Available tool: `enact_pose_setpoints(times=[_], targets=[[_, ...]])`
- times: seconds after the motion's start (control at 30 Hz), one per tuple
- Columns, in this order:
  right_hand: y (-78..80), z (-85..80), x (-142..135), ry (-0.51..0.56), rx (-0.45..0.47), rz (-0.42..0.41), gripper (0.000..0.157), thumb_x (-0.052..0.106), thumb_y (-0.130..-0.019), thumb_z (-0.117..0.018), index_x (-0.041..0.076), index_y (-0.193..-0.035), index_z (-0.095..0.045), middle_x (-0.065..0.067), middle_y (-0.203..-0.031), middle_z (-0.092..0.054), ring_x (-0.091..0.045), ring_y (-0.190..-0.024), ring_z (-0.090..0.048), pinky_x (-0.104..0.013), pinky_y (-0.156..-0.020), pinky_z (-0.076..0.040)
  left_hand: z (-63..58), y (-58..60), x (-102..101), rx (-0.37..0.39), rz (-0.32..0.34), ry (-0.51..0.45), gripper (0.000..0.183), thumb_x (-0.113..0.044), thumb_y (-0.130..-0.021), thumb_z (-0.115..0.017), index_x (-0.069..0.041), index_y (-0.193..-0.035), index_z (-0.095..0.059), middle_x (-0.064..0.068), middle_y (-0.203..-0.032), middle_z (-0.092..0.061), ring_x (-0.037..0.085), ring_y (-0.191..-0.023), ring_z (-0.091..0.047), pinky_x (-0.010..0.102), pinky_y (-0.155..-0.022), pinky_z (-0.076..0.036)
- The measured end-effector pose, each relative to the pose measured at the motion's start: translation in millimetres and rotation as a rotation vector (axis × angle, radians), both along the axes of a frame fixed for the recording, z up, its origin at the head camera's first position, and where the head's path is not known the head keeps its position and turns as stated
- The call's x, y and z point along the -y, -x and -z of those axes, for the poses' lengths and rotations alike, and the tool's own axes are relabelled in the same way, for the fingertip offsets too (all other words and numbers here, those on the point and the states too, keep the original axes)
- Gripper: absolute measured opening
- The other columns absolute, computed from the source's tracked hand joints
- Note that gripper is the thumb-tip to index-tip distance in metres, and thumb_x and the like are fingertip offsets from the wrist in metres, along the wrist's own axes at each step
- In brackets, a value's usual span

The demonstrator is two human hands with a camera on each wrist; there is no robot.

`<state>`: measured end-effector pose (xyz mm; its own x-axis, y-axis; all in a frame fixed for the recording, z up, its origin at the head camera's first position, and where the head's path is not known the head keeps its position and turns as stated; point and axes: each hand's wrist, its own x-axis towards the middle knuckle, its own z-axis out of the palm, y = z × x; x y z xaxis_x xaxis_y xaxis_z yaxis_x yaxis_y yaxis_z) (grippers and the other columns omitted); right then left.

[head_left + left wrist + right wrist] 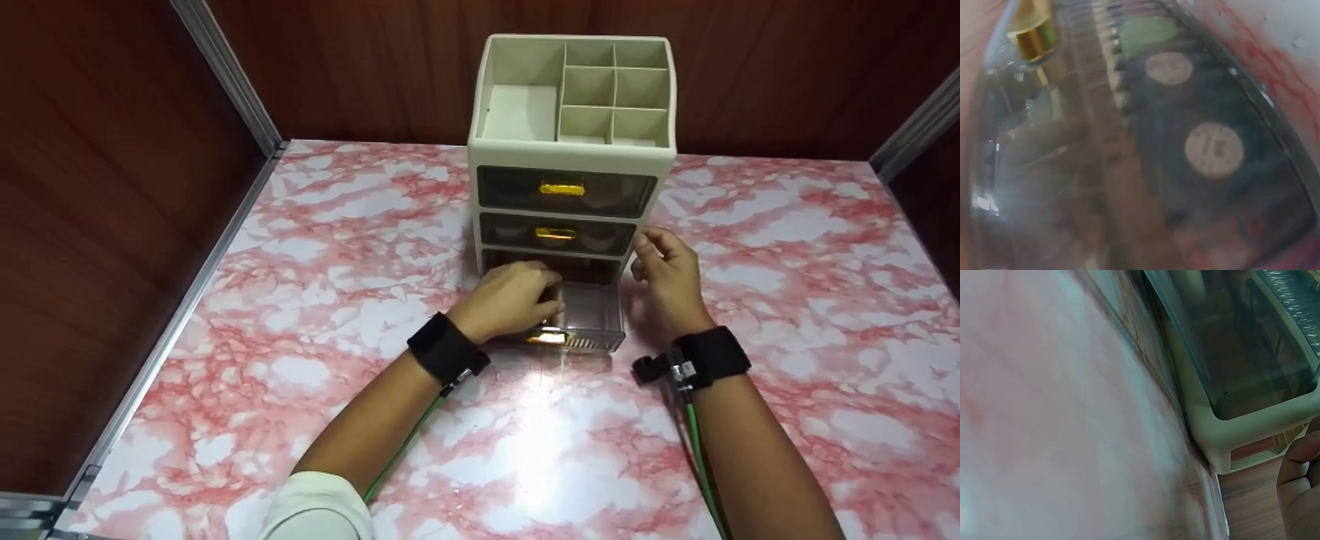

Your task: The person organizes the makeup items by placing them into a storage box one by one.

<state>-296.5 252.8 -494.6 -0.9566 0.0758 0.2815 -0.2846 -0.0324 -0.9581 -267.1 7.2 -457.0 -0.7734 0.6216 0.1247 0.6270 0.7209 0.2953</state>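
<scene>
A cream desktop organizer (574,156) stands with its clear bottom drawer (592,307) pulled out. My left hand (514,296) reaches over the drawer's left part, fingers bent down inside and thumb near the front. Its fingertips are hidden, so whether it holds something is unclear. In the blurred left wrist view, pale round discs (1215,149) with dark marks and a greenish one (1148,30) show through clear plastic, near the gold handle (1036,39). My right hand (670,274) is beside the organizer's right side, its fingers loosely bent, with nothing visible in them.
Two upper drawers with gold handles (562,189) are closed. On top, the organizer has one large and several small compartments (589,86). Beneath it spreads a red-and-white marbled table (337,300). Brown wood panels (360,67) enclose the back and sides. Green cables (697,450) trail from the wrists.
</scene>
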Motion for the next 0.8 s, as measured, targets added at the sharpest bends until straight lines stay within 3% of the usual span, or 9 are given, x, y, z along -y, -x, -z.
enact_pose_setpoints(times=[0.3, 0.53, 0.8], targets=[[1.2, 2.3, 0.2, 0.014, 0.023, 0.008, 0.018, 0.020, -0.097, -0.061, 0.005, -0.105, -0.065, -0.005, -0.102, -0.062, -0.012, -0.060, -0.052, -0.020, -0.055, -0.043, -14.1, -18.2, 18.9, 0.017, 0.035, -0.052, 0.043, -0.036, -0.096, -0.062, -0.009, -0.128, -0.064, 0.005, -0.128, -0.061, 0.018, -0.117, -0.056, 0.030, -0.097, -0.044], [0.5, 2.6, -0.7, -0.006, 0.017, 0.013, 0.018, 0.020, -0.097, -0.061, 0.004, -0.105, -0.066, -0.004, -0.097, -0.062, -0.012, -0.060, -0.052, -0.021, -0.057, -0.043, -19.8, -31.5, 34.8, 0.016, 0.077, -0.155, 0.040, -0.033, -0.095, -0.063, -0.007, -0.125, -0.065, 0.005, -0.124, -0.063, 0.016, -0.114, -0.057, 0.030, -0.095, -0.046], [-0.2, 1.1, 0.8, 0.016, 0.008, 0.012, 0.017, 0.021, -0.096, -0.063, 0.005, -0.102, -0.067, -0.006, -0.098, -0.062, -0.012, -0.059, -0.052, -0.020, -0.054, -0.041, -16.5, -47.8, 53.8, 0.026, 0.144, -0.205, 0.035, -0.029, -0.095, -0.066, -0.008, -0.123, -0.067, 0.003, -0.118, -0.065, 0.014, -0.108, -0.060, 0.029, -0.090, -0.047]])
